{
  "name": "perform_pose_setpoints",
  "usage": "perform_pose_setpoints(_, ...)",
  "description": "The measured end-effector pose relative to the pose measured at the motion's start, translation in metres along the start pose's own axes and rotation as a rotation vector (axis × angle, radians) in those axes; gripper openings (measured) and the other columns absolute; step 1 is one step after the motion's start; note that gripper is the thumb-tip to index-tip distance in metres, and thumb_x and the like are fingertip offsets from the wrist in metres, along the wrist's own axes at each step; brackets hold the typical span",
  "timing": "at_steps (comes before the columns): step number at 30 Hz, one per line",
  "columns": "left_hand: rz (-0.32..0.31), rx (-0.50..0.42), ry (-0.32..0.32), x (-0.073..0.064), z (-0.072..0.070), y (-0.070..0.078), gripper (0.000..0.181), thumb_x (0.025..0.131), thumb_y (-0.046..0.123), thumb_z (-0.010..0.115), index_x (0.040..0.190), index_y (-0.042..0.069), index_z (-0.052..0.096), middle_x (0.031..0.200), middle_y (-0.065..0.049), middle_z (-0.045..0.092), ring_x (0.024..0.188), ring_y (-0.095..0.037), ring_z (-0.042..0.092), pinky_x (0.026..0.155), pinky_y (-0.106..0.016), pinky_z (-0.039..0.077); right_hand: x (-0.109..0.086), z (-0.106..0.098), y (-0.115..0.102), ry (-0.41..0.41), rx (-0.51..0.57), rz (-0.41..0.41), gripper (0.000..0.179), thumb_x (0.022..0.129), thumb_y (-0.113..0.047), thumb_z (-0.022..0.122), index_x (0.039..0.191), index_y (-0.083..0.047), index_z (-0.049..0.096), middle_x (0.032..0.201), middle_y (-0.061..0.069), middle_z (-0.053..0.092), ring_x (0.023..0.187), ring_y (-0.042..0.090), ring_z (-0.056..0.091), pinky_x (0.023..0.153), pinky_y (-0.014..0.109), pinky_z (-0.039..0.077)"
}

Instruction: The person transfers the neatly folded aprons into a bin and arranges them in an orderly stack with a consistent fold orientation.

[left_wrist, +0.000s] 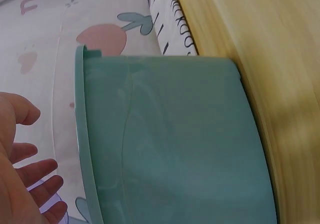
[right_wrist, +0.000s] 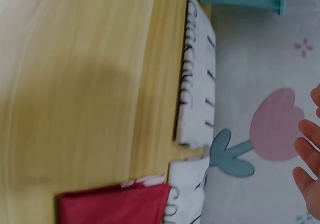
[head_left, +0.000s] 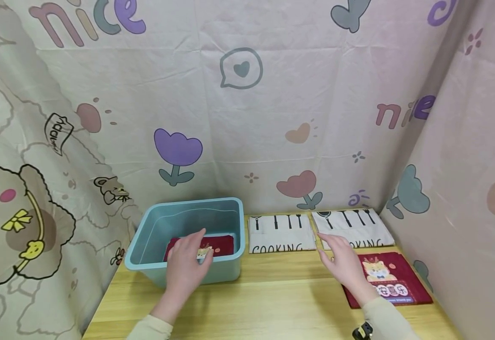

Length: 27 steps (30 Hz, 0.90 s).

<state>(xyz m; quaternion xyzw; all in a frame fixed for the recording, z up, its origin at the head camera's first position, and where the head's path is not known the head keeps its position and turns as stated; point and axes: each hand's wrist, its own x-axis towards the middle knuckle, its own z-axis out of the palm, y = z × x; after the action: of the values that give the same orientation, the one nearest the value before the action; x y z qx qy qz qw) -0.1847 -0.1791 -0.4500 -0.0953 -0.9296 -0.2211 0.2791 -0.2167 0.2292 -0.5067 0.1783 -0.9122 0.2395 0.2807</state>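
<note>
My left hand hovers over the near rim of a teal plastic bin, fingers loosely spread and holding nothing. Inside the bin lies a folded red cloth with a cartoon animal on it, partly hidden by that hand. On the right, my right hand is above the table with relaxed fingers, also holding nothing. Beneath and beside its wrist is another folded red cloth with a cartoon animal and white lettering. Two folded white cloths printed with utensils, a left one and a right one, lie along the back.
The wooden table meets a patterned curtain at the back, with more curtain on both sides. The bin's tall walls stand at the table's left. In the left wrist view, the bin's side fills the middle.
</note>
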Motion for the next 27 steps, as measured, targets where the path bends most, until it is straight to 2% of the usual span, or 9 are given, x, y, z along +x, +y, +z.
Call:
perform_pose_setpoints(5,0.040,-0.004,-0.003,-0.001,0.006,0.012,0.061,0.078,0.026,0.083,0.132,0.007,0.062,0.125,-0.013,0.064,0.114,-0.035,0.056,0.095,-0.059,0.041,-0.015,-0.005,0.019,0.002,-0.029,0.049,0.045,0.081,-0.006,0.076,0.124,0.001,0.063,0.119,0.021,0.065,0.111,0.041,0.056,0.094,0.056,0.044)
perform_pose_setpoints(10,0.049,0.011,-0.040,-0.003,0.012,0.022,0.065,0.075,0.027,0.085,0.133,0.009,0.061,0.128,-0.011,0.063,0.117,-0.033,0.055,0.097,-0.059,0.041,-0.030,-0.010,0.038,-0.034,-0.061,0.145,0.045,0.082,-0.007,0.075,0.124,0.002,0.062,0.120,0.024,0.063,0.113,0.044,0.054,0.095,0.059,0.042)
perform_pose_setpoints(15,0.070,0.016,-0.044,-0.004,0.021,0.029,0.068,0.073,0.029,0.086,0.133,0.011,0.061,0.130,-0.010,0.062,0.117,-0.031,0.055,0.095,-0.057,0.044,-0.046,-0.015,0.058,-0.069,-0.098,0.228,0.047,0.083,-0.009,0.073,0.126,0.004,0.060,0.121,0.029,0.060,0.113,0.048,0.052,0.093,0.063,0.041)
perform_pose_setpoints(19,0.087,0.011,-0.047,-0.006,0.025,0.035,0.069,0.072,0.029,0.086,0.134,0.012,0.061,0.131,-0.009,0.062,0.118,-0.030,0.054,0.095,-0.057,0.044,-0.059,-0.017,0.076,-0.138,-0.117,0.326,0.049,0.085,-0.012,0.072,0.128,0.006,0.057,0.124,0.031,0.057,0.114,0.050,0.049,0.093,0.065,0.040)
perform_pose_setpoints(27,0.107,-0.027,-0.039,-0.006,0.030,0.048,0.065,0.075,0.028,0.084,0.134,0.014,0.061,0.133,-0.006,0.061,0.121,-0.029,0.054,0.097,-0.056,0.044,-0.079,-0.022,0.101,-0.260,-0.144,0.468,0.054,0.087,-0.017,0.070,0.130,0.010,0.052,0.126,0.038,0.051,0.116,0.056,0.046,0.091,0.070,0.039)
